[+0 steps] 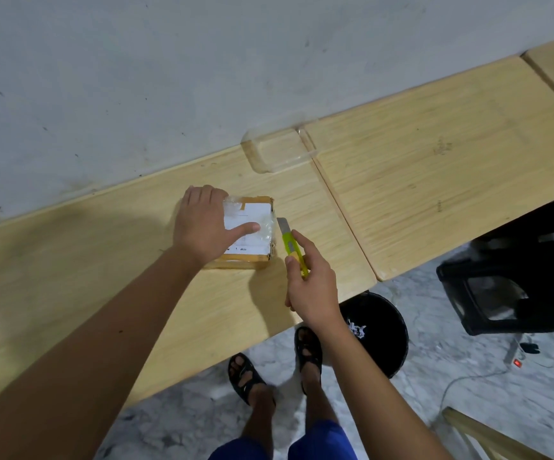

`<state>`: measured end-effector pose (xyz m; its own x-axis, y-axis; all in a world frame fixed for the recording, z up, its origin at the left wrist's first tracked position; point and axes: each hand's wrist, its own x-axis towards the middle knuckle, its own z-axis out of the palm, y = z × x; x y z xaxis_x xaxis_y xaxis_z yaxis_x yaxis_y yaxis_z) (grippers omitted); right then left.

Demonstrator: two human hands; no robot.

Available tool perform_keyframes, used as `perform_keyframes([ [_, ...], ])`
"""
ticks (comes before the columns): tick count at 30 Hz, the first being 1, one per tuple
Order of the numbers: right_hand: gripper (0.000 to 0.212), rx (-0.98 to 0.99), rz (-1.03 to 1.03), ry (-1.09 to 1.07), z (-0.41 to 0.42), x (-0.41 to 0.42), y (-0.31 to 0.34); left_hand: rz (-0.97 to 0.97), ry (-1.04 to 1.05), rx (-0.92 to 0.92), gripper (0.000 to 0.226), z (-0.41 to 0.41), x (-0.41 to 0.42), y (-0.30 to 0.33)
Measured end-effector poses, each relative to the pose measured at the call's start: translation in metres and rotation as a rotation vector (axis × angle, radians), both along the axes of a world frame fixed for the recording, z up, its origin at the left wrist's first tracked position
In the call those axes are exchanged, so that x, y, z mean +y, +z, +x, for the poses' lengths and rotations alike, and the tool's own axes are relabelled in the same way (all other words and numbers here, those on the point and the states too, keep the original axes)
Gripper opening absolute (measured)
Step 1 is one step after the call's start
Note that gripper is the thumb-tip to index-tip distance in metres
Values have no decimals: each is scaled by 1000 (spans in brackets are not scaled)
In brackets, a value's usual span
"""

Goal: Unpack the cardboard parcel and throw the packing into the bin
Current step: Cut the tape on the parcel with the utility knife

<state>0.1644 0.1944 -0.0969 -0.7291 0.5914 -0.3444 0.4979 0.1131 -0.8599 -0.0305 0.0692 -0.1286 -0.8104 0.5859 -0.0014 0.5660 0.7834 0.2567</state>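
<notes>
The cardboard parcel (250, 227) lies flat on the table (434, 154), still taped shut, so unpacking has barely begun. The left hand (202, 224) presses open-palmed on its top; the right hand (312, 287) has its grip closed around a green utility knife (291, 244), blade pointing away toward the parcel's right edge, perhaps just touching. The black bin (381, 333) waits on the floor.

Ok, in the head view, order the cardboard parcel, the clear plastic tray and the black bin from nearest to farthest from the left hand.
From the left hand:
1. Cardboard parcel: directly under the palm, touching it.
2. Clear plastic tray: farther back on the table by the wall, to the hand's right.
3. Black bin: on the floor past the table's near edge, to the right.
</notes>
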Motion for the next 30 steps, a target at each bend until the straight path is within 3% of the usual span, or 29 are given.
perform_keyframes([
  [9, 42, -9, 31, 43, -17, 8, -7, 30, 53, -32, 93, 2, 1, -4],
  [18, 46, -43, 189, 208, -13, 26, -10, 67, 88, -37, 94, 5, 1, -10],
  [30, 45, -4, 142, 220, 23, 16, -5, 94, 104, -55, 94, 5, 0, -10],
])
